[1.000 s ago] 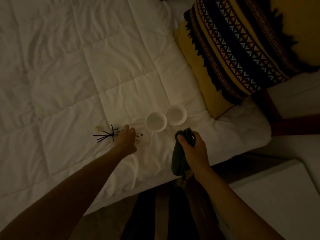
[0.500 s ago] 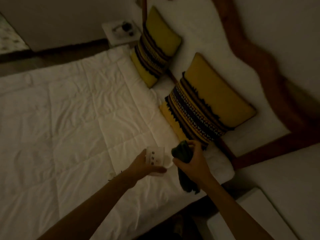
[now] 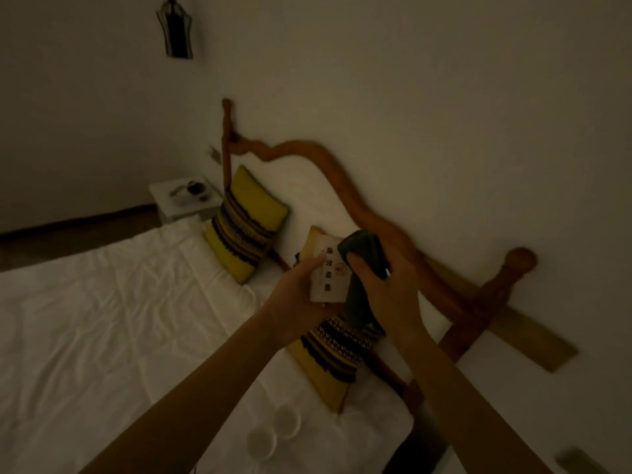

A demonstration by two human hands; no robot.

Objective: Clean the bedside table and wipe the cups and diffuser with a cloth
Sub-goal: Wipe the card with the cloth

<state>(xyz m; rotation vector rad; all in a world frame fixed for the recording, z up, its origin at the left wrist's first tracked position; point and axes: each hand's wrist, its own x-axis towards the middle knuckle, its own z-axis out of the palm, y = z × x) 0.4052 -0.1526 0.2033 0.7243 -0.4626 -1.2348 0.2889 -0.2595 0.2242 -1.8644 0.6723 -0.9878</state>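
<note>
Very dim room, fine detail mostly lost. Print on the white card (image 3: 329, 272) is unreadable: a few dark marks and a small round symbol. Items on the far bedside table (image 3: 184, 203) blur into dark shapes, can't identify them. Dark fixture (image 3: 177, 32) high on the wall is cut off at the top edge. Left hand (image 3: 297, 295) grips the card from its left side, thumb on the face, fingers hidden behind it. Right hand (image 3: 383, 289) is closed round a dark green cloth (image 3: 362, 268), bunched top pressed on the card's upper right corner, the rest hanging below the fist. Both raised over the near yellow patterned pillow (image 3: 335, 350). Two white cups (image 3: 275, 431) sit touching on the white duvet (image 3: 102, 319) near the bottom edge, between the forearms.
</note>
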